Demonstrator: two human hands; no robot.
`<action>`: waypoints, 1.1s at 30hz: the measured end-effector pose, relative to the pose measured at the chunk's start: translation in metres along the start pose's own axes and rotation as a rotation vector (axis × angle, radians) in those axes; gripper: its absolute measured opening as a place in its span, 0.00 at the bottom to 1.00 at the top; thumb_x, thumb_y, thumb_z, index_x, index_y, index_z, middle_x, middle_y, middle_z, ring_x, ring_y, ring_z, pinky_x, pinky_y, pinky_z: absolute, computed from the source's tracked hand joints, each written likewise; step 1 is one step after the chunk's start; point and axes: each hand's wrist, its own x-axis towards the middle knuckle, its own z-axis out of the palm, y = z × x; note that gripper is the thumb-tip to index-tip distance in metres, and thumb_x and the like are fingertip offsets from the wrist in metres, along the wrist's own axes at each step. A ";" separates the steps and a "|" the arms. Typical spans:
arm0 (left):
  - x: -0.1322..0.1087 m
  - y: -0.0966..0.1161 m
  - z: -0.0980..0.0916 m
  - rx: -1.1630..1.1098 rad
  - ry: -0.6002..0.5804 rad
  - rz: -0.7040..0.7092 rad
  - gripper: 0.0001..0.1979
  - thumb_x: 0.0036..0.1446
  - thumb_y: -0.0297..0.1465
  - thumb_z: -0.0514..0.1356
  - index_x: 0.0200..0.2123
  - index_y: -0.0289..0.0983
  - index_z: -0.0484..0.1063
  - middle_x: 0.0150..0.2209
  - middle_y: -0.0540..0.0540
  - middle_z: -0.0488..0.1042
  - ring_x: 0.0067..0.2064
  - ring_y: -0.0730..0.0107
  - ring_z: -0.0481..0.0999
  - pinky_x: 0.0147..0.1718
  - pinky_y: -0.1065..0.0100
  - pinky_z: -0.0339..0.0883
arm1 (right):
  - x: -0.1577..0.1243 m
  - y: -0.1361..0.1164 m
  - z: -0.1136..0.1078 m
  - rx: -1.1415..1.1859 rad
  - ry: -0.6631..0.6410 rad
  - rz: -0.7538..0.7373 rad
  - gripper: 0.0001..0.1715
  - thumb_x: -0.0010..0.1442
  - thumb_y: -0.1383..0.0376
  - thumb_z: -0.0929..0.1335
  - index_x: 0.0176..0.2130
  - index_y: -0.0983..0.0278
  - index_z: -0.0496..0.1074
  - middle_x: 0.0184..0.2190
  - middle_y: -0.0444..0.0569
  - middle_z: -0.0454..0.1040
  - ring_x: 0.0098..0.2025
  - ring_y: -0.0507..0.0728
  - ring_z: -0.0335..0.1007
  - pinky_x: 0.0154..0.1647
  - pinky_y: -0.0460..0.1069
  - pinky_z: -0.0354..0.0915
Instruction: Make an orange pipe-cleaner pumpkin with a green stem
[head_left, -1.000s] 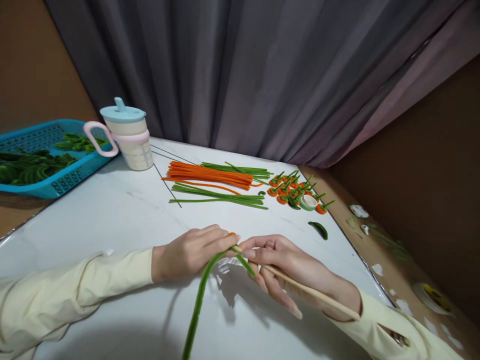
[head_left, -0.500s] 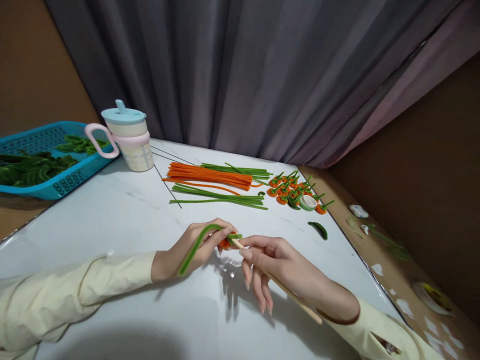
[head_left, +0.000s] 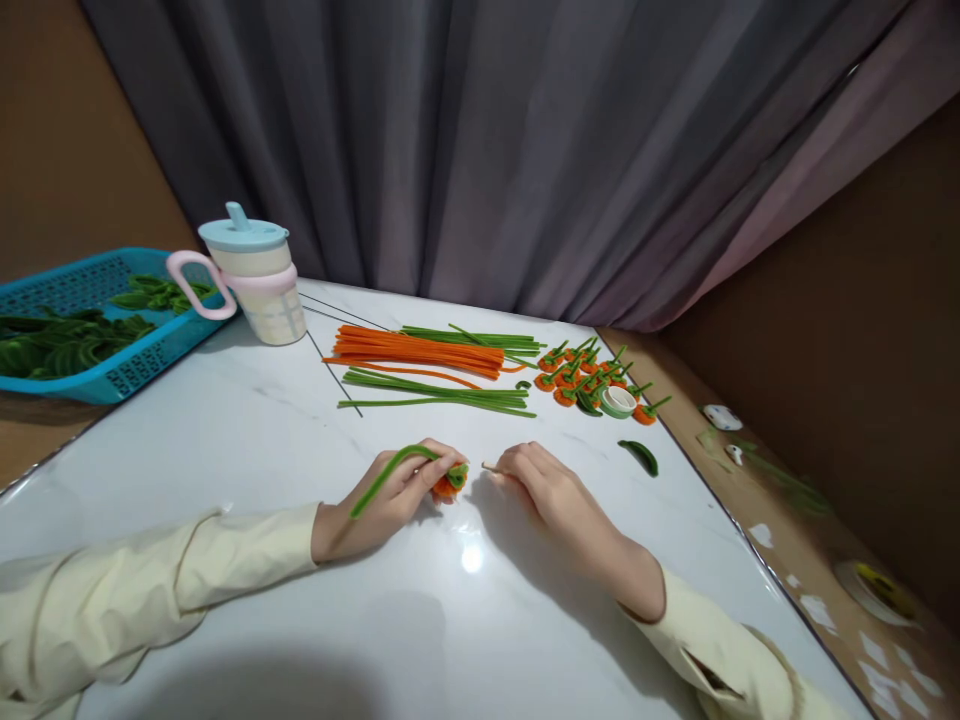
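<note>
My left hand (head_left: 386,495) rests on the white table (head_left: 247,440), fingers closed on a small orange coiled piece (head_left: 447,487) with a green pipe cleaner (head_left: 382,478) that arcs back over the hand. My right hand (head_left: 551,490) lies just to its right, fingers curled round a thin wooden stick (head_left: 492,467); only the stick's tip shows, a short gap from the orange piece. Both arms wear pale yellow sleeves.
Orange pipe cleaners (head_left: 420,350) and green pipe cleaners (head_left: 442,392) lie mid-table, with several finished orange-and-green pieces (head_left: 585,378), a tape roll (head_left: 619,402) and a green leaf (head_left: 639,456) to the right. A lidded cup (head_left: 255,275) and a blue basket (head_left: 82,325) stand far left.
The stick has come out of the orange coil and my right hand has lowered onto the table with it. My left hand swung the green stem up and keeps the piece.
</note>
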 end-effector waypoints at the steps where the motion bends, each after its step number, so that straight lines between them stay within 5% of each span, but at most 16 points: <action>1: -0.001 -0.001 0.001 0.037 0.008 0.027 0.15 0.66 0.33 0.48 0.39 0.34 0.72 0.36 0.44 0.76 0.33 0.72 0.76 0.33 0.72 0.73 | 0.002 -0.008 -0.003 0.063 0.007 -0.016 0.10 0.68 0.66 0.58 0.35 0.65 0.64 0.30 0.51 0.69 0.33 0.56 0.64 0.32 0.51 0.63; 6: -0.004 -0.005 0.003 0.138 0.037 0.120 0.13 0.65 0.30 0.48 0.41 0.34 0.73 0.37 0.45 0.78 0.38 0.70 0.77 0.35 0.72 0.73 | 0.007 -0.034 -0.003 0.261 0.177 -0.125 0.04 0.66 0.69 0.59 0.41 0.65 0.63 0.33 0.51 0.69 0.35 0.56 0.64 0.33 0.50 0.64; 9: -0.005 -0.003 0.004 0.119 0.020 0.120 0.14 0.65 0.30 0.48 0.41 0.34 0.73 0.36 0.45 0.78 0.36 0.70 0.78 0.34 0.73 0.73 | 0.009 -0.036 0.006 0.359 0.258 -0.134 0.10 0.64 0.73 0.59 0.45 0.64 0.62 0.38 0.53 0.68 0.40 0.56 0.65 0.37 0.50 0.66; 21: -0.006 0.005 0.009 -0.015 -0.040 0.067 0.11 0.63 0.30 0.52 0.40 0.33 0.73 0.35 0.44 0.78 0.35 0.70 0.78 0.33 0.73 0.74 | 0.012 -0.035 0.012 0.424 0.360 -0.119 0.11 0.63 0.75 0.58 0.33 0.63 0.64 0.31 0.49 0.68 0.34 0.54 0.63 0.34 0.50 0.61; 27: -0.008 -0.005 0.014 0.039 0.028 0.196 0.10 0.64 0.29 0.51 0.39 0.32 0.72 0.34 0.43 0.78 0.34 0.70 0.78 0.33 0.73 0.75 | 0.009 -0.040 0.015 0.314 0.409 -0.066 0.12 0.58 0.78 0.58 0.31 0.64 0.63 0.28 0.49 0.68 0.31 0.54 0.60 0.32 0.50 0.55; 33: -0.008 -0.007 0.013 0.120 0.081 0.172 0.10 0.63 0.29 0.52 0.39 0.33 0.72 0.34 0.45 0.78 0.33 0.71 0.79 0.31 0.74 0.74 | 0.009 -0.040 0.010 0.458 0.369 0.065 0.06 0.62 0.72 0.62 0.32 0.63 0.65 0.30 0.48 0.68 0.33 0.54 0.64 0.34 0.49 0.61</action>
